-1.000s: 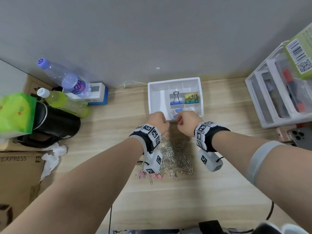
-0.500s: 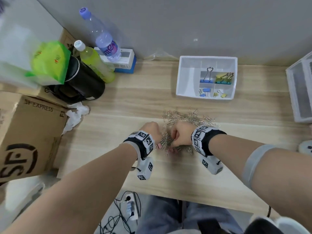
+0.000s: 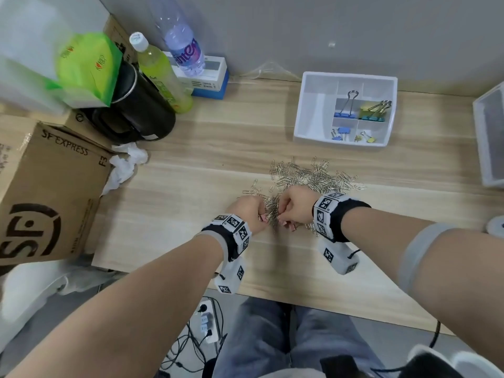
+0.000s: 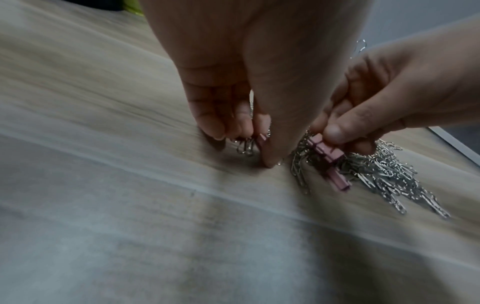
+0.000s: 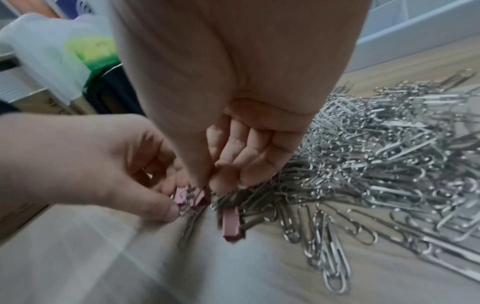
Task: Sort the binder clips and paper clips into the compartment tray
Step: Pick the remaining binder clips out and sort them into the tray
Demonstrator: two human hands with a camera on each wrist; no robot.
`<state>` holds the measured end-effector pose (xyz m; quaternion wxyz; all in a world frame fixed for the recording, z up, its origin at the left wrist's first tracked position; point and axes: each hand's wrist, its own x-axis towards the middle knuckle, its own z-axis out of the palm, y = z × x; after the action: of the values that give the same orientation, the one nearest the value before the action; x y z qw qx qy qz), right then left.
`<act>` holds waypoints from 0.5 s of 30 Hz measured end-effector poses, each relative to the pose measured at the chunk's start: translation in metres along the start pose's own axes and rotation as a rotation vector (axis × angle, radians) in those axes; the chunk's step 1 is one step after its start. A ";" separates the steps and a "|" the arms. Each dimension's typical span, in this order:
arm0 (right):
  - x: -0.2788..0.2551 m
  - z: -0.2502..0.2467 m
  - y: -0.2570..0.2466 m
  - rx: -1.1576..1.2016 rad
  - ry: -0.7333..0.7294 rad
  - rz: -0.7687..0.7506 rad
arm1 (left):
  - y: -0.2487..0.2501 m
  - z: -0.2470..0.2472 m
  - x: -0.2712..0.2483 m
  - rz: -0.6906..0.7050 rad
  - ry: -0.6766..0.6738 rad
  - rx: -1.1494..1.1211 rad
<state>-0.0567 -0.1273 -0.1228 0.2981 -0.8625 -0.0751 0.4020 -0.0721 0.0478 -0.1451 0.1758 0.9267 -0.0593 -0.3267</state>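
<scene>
A heap of silver paper clips (image 3: 308, 175) lies mid-table. At its near edge my left hand (image 3: 263, 218) pinches a small pink binder clip (image 4: 261, 138) between thumb and fingers. Close beside it, my right hand (image 3: 281, 221) pinches another pink binder clip (image 4: 320, 145). A third pink clip (image 5: 231, 224) lies on the wood among the paper clips, just below my right fingers. The white compartment tray (image 3: 313, 110) stands at the far right and holds a large blue binder clip (image 3: 346, 105), gold binder clips (image 3: 373, 111) and small blue (image 3: 339, 132) and yellow clips (image 3: 365, 137).
At the far left stand a black kettle (image 3: 136, 110), two bottles (image 3: 161, 75), a green pack (image 3: 87, 64) and a cardboard box (image 3: 49, 186), with a crumpled tissue (image 3: 125, 165) beside it. A white organizer (image 3: 491, 140) sits at the right edge. The table's front edge runs just behind my wrists.
Both hands have drawn back from the tray's front edge to the near side of the paper clip heap, and each now pinches a pink binder clip.
</scene>
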 end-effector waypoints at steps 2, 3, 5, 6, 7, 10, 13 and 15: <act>-0.001 -0.002 0.001 0.006 -0.021 0.009 | 0.002 -0.002 -0.001 -0.010 0.010 -0.003; -0.001 -0.003 0.001 -0.014 -0.036 0.021 | 0.003 -0.003 -0.002 -0.011 0.019 -0.003; -0.005 -0.006 -0.002 -0.039 -0.054 0.043 | 0.005 -0.006 -0.002 -0.010 0.032 -0.025; -0.007 -0.007 -0.003 -0.023 -0.061 0.055 | 0.005 -0.008 -0.002 -0.009 0.038 -0.047; -0.008 -0.009 -0.004 0.003 -0.067 0.073 | 0.005 -0.010 -0.001 -0.007 0.041 -0.070; -0.009 -0.015 -0.006 0.112 -0.050 0.121 | 0.007 -0.016 0.001 0.005 0.077 -0.126; -0.008 -0.022 -0.011 0.247 -0.031 0.161 | 0.008 -0.021 0.003 0.019 0.111 -0.207; -0.008 -0.024 -0.013 0.386 -0.032 0.186 | 0.009 -0.021 0.003 0.029 0.112 -0.235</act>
<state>-0.0428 -0.1305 -0.0977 0.4181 -0.7862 0.0782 0.4483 -0.0563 0.0446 -0.1286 0.2909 0.9155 -0.0241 -0.2768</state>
